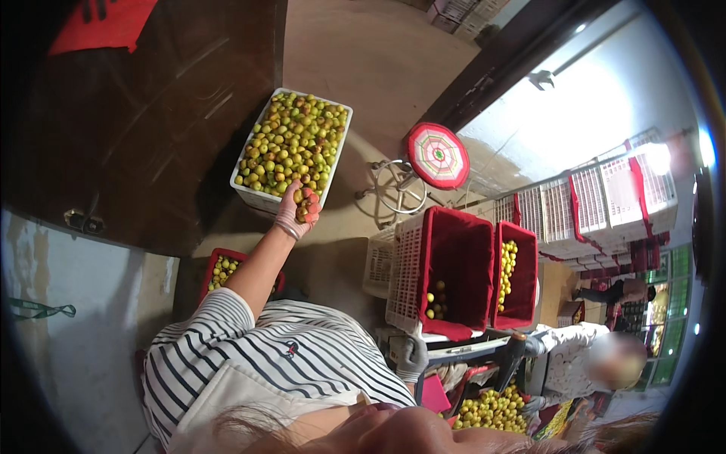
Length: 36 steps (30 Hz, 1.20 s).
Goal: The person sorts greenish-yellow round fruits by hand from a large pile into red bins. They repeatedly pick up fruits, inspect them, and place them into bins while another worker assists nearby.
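My left hand (302, 211), in a glove with coral-coloured fingers, is palm up and curled around several small yellow-brown fruits, probably jujubes (307, 210). It is above the near rim of a white crate (255, 200). Yellow-green fruits (292, 142) of the same kind heap that crate to its brim. My right hand (412, 360), in a grey knitted glove, rests by the edge of a sorting stand (468, 349); its fingertips are hard to make out. Near it stands a white plastic basket with a red cloth lining (459, 244), a few fruits at its bottom.
A smaller red-lined basket (526, 238) holds more fruit. Beyond are a wheeled stool (438, 155) and stacked white baskets (584, 198). A brown door (142, 113) is on the left, with a red fruit basket (238, 255) under my arm. A co-worker (573, 363) works beside piled fruit (493, 411).
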Each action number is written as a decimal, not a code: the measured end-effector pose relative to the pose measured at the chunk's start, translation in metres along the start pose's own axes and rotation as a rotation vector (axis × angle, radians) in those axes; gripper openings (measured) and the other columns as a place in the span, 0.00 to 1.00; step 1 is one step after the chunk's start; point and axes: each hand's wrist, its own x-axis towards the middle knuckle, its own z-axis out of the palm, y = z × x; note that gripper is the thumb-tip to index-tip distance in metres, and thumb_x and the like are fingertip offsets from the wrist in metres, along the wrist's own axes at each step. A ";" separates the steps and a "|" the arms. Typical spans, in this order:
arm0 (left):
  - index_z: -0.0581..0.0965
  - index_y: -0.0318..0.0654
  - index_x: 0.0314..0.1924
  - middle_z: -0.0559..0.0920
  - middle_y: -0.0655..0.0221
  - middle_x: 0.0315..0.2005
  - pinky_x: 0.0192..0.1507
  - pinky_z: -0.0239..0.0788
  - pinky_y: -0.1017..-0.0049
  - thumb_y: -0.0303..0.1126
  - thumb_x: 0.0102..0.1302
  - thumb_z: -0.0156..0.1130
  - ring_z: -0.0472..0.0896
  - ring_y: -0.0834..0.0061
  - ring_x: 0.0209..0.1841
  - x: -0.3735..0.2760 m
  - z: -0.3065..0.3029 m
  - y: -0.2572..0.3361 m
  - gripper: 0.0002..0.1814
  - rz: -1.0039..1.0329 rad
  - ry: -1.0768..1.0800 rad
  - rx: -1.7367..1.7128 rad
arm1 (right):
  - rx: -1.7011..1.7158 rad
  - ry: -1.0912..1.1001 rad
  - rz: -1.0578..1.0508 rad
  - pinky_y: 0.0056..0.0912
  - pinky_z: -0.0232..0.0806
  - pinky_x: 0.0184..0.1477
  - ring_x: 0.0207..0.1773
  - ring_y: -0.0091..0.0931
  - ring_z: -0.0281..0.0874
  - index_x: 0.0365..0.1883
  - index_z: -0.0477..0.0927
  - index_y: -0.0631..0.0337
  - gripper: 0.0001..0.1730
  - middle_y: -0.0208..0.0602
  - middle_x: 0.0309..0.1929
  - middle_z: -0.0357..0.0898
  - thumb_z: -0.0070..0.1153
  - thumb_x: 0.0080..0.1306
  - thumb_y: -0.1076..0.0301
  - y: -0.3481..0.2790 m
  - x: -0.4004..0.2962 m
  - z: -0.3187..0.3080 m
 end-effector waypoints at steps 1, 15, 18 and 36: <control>0.71 0.47 0.24 0.72 0.70 0.18 0.10 0.54 0.77 0.58 0.70 0.52 0.67 0.73 0.15 0.005 -0.007 0.007 0.25 -0.035 -0.071 -0.040 | -0.003 -0.080 -0.032 0.36 0.72 0.50 0.43 0.38 0.81 0.41 0.81 0.65 0.08 0.44 0.38 0.82 0.53 0.66 0.75 -0.008 0.012 0.007; 0.80 0.35 0.49 0.84 0.54 0.42 0.42 0.82 0.60 0.49 0.72 0.47 0.83 0.54 0.46 0.165 0.053 0.010 0.25 -0.144 -0.341 -0.393 | 0.134 -0.045 0.079 0.31 0.73 0.44 0.39 0.31 0.82 0.40 0.82 0.65 0.07 0.41 0.36 0.82 0.54 0.67 0.76 0.063 0.154 0.055; 0.75 0.35 0.57 0.78 0.48 0.54 0.59 0.72 0.47 0.42 0.73 0.47 0.76 0.44 0.56 0.198 0.113 0.006 0.22 0.012 -0.265 -0.414 | 0.237 -0.043 0.177 0.27 0.72 0.40 0.34 0.25 0.79 0.40 0.82 0.64 0.07 0.36 0.35 0.82 0.53 0.68 0.76 0.051 0.200 0.043; 0.72 0.35 0.61 0.70 0.51 0.64 0.68 0.60 0.43 0.43 0.77 0.41 0.68 0.40 0.64 0.488 0.247 0.004 0.24 -0.016 -0.394 -0.502 | 0.258 0.182 0.454 0.23 0.70 0.34 0.29 0.18 0.75 0.41 0.84 0.63 0.10 0.31 0.30 0.82 0.52 0.70 0.71 0.103 0.341 0.088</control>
